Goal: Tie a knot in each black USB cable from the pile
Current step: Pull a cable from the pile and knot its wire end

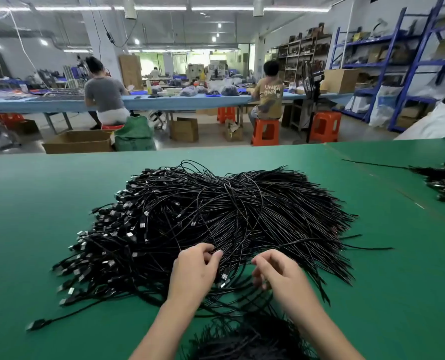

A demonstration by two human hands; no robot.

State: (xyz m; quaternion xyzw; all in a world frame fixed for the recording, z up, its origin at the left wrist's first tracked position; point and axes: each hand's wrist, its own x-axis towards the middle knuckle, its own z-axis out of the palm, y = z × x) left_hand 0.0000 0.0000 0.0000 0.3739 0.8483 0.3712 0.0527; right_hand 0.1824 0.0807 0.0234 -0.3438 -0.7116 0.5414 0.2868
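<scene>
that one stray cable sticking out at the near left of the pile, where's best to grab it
Pinch the stray cable on the cord just behind its plug, coming in from the near left. That end lies alone on the bare green mat, so the fingers should fit on either side of it. The rest runs into the pile, where it would likely snag.

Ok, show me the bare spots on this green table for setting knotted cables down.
Bare green table left of the main pile, and right of it up to the far-right pile. Crowded: the centre, and the near edge, where a second heap lies.
</scene>
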